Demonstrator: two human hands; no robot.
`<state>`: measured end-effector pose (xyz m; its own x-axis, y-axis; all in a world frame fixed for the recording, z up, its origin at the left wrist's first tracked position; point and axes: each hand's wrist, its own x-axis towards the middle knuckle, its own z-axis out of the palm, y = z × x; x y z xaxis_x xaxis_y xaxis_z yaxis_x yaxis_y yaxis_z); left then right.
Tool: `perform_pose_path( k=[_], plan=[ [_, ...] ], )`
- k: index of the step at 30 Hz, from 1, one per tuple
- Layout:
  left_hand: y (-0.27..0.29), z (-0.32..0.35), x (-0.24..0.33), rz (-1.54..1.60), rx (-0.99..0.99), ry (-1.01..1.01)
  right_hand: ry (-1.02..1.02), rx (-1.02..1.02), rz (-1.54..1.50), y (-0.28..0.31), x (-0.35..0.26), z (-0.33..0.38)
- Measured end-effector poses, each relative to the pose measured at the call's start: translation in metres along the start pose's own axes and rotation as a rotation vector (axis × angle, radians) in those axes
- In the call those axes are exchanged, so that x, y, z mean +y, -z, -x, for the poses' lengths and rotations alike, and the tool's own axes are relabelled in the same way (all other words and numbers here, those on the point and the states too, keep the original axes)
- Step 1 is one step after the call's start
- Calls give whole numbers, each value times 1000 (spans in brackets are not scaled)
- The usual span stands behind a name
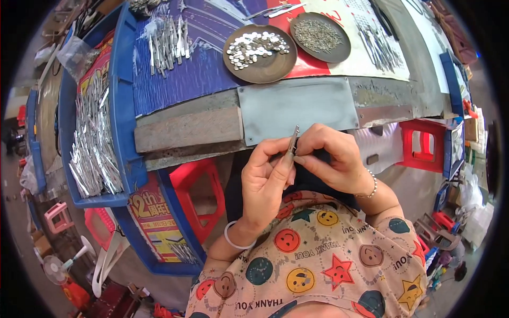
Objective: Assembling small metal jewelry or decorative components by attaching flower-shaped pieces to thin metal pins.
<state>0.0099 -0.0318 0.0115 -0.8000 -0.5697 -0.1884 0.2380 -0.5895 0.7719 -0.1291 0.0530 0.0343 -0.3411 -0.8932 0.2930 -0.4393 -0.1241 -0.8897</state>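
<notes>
You've got a thin metal strip (293,139) pinched upright between both hands, just below the grey metal plate (297,107) on the bench edge. Your left hand (265,175) grips its lower end, and your right hand (331,159) curls closed around it from the side. The dish of silver discs (260,53) sits well above the plate.

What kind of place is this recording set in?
Likely a small hand-assembly workshop. A workbench carries round trays of small metal parts, a blue crate holds silvery strips, and both hands pinch a thin metal piece.
</notes>
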Motion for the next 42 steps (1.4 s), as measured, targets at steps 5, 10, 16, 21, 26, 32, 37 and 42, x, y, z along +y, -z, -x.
perform_pose_path(
  k=[5,10,16,21,26,32,37,42],
  plan=[
    [-10,3,-5,4,-40,-15,-14,85,-32,1,-1,8],
    [-16,4,-13,11,-69,-62,-246,158,-572,-4,6,21],
    [-17,8,-21,-28,-136,-141,-528,144,-959,0,0,24],
    [-29,3,-19,-129,-116,-216,-65,340,-362,-9,-4,26],
    [-26,-1,-20,-158,-93,-31,159,304,276,3,-2,27],
    [-21,-1,-37,-500,-22,-136,86,240,658,-6,-5,31],
    [-33,-2,-16,-124,-22,36,-36,255,267,9,-10,25],
    [-24,-6,-11,125,-58,157,-319,268,-329,10,-6,33]
  ],
)
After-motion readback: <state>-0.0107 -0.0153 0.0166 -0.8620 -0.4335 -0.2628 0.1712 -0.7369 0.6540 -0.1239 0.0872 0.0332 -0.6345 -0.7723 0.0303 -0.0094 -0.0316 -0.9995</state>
